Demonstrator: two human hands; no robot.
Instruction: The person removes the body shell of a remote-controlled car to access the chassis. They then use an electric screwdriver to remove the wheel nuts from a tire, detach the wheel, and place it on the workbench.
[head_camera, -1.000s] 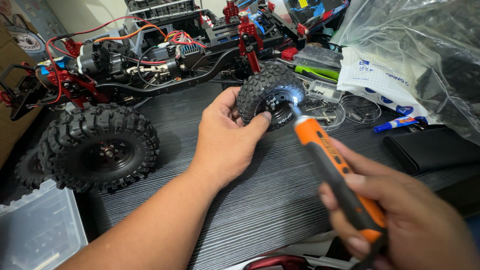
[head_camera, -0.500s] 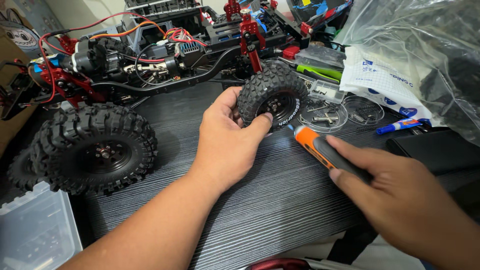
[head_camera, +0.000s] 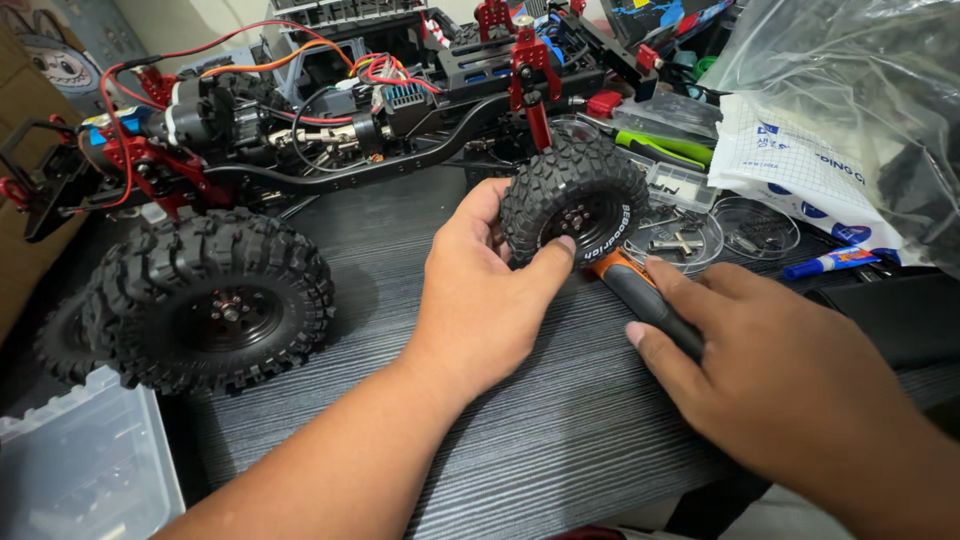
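Bare tabletop below both hands; chassis, dishes crowding beyond.

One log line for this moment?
left hand: grips small tyre | right hand: on orange-black screwdriver | surface: dark table

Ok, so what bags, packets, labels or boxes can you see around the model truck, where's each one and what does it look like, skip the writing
Clear plastic bag: far right, crumpled, see-through grey.
Paper packet: under that bag, white with blue print.
Cardboard box: left edge, brown, cartoon sticker above it.
Plastic container: bottom left corner, clear, rectangular.
Small tube: right of the round dishes, white with blue cap and red tip.
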